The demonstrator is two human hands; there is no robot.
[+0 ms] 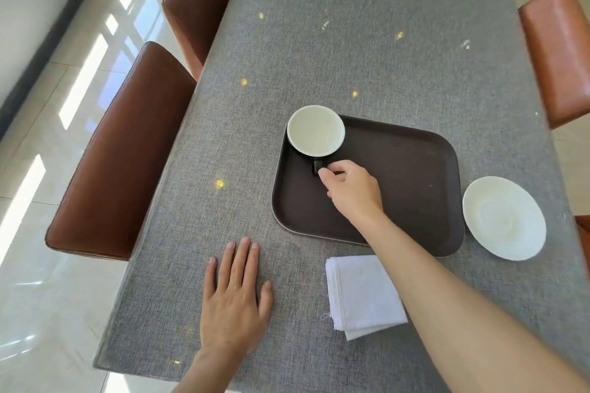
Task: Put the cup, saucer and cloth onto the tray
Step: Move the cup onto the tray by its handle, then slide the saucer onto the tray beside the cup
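A dark brown tray (399, 175) lies on the grey table. A cup (315, 131), white inside and black outside, stands in the tray's far left corner. My right hand (351, 190) is over the tray with thumb and finger pinched on the cup's black handle. A white saucer (503, 217) rests on the table just right of the tray. The folded white cloth (360, 293) lies on the table in front of the tray, partly under my right forearm. My left hand (234, 297) lies flat on the table, fingers spread, holding nothing.
The grey table (367, 41) stretches far ahead. Brown leather chairs (127, 153) stand along its left side. An orange-brown chair (558, 51) stands at the right edge. Glossy tiled floor lies beyond the left edge.
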